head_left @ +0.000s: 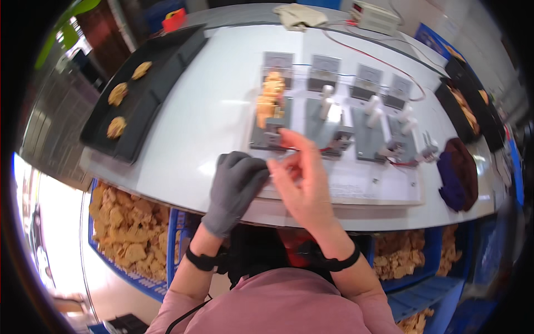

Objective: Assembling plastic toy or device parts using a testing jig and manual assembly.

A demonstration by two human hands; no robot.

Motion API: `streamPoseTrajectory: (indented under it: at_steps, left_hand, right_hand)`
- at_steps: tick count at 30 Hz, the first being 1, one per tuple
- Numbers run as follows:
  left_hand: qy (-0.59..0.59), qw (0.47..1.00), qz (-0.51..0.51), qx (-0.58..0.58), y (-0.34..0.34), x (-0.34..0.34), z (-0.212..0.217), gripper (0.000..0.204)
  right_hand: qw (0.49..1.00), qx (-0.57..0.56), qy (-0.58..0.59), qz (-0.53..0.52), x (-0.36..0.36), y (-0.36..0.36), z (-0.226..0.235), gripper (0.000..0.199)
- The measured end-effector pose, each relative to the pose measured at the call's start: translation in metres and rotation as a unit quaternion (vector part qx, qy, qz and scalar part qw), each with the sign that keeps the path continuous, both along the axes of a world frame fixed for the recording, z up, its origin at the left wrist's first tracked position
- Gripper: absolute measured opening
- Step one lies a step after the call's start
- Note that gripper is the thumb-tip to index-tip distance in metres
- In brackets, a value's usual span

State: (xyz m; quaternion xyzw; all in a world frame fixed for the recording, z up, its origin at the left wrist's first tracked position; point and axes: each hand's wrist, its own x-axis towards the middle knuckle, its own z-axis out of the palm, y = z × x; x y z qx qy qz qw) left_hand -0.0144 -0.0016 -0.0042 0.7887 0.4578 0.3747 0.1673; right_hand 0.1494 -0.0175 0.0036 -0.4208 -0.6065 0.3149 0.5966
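Note:
My left hand (238, 188), in a grey glove, is closed at the front edge of a white board (350, 192); whatever its fingers hold, if anything, is hidden. Beside it, my bare right hand (306, 186) has thumb and index finger apart. The index fingertip is at a small grey block (273, 132) on the leftmost dark grey plate (261, 139), seemingly touching it. Tan, lumpy pieces (270, 103) lie on that plate, in front of a panel meter (278, 62). The other plates carry white posts (328, 100) and grey blocks (339, 139).
A black tray (147, 103) with several tan pieces stands on the left. Right of the board are a dark cloth bundle (459, 173) and black trays (460, 111). A power supply (375, 18) and beige cloth (299, 16) sit behind. Blue crates (128, 273) of tan pieces are below.

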Motion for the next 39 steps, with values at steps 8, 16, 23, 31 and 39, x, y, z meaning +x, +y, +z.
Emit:
streamPoseTrajectory:
  at_steps: [8,16,23,31,39]
  left_hand:
    - [-0.114,0.982,0.112,-0.103,-0.035,-0.093,0.006,0.034]
    - [0.024,0.787,0.587,-0.189,-0.063,-0.397,-0.124,0.062]
    - [-0.026,0.750,0.550,-0.367,-0.049,-0.459,-0.210,0.081]
    - [0.038,0.751,0.569,-0.333,-0.024,-0.397,-0.222,0.091]
    - [-0.272,0.775,0.489,-0.294,-0.072,-0.381,-0.197,0.062]
  right_hand:
    - [0.998,-0.051,0.005,-0.034,0.017,-0.006,-0.001,0.056]
    - [0.996,-0.043,-0.066,-0.043,0.013,-0.002,-0.003,0.052]
    - [0.988,-0.035,-0.116,-0.098,0.012,-0.003,-0.009,0.047]
    - [0.987,-0.029,-0.111,-0.112,0.010,-0.003,-0.010,0.049]
    - [0.993,-0.015,-0.074,-0.092,0.010,0.000,-0.011,0.049]
